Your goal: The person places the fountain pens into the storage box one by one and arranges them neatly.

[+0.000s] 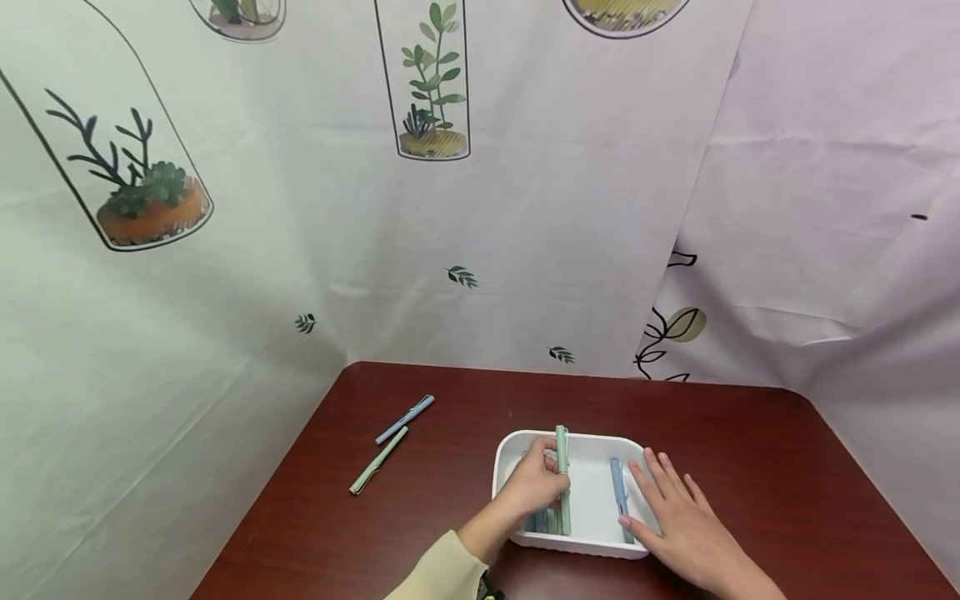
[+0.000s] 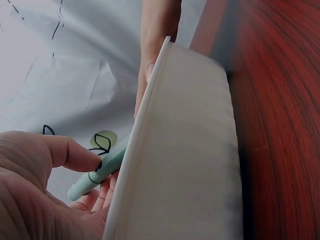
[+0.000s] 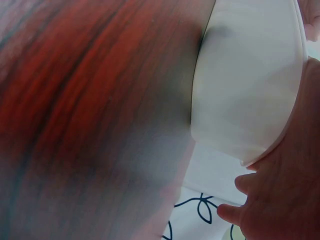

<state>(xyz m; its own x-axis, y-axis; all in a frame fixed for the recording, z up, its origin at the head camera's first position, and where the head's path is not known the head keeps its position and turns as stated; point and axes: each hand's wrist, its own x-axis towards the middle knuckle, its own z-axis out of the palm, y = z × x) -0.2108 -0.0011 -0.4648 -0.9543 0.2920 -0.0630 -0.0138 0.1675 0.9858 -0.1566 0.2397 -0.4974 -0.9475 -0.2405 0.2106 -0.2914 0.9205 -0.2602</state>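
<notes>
My left hand (image 1: pixel 531 483) pinches a light green pen (image 1: pixel 562 492) between thumb and fingers, over the left part of a white tray (image 1: pixel 588 546). In the left wrist view, the green pen (image 2: pixel 105 167) slants behind the tray wall (image 2: pixel 175 145), which hides its lower part. My right hand (image 1: pixel 678 525) lies with fingers spread and straight over the tray's right rim. Beside its thumb, a blue pen (image 1: pixel 618 487) lies inside the tray. Under my left hand, several blue and green pens (image 1: pixel 542 522) lie side by side, partly hidden.
On the brown table (image 1: pixel 435 533), left of the tray, lie another blue pen (image 1: pixel 405 419) and another green pen (image 1: pixel 378 461), their ends close together. A white patterned curtain (image 1: pixel 525 250) hangs behind the table and along its sides.
</notes>
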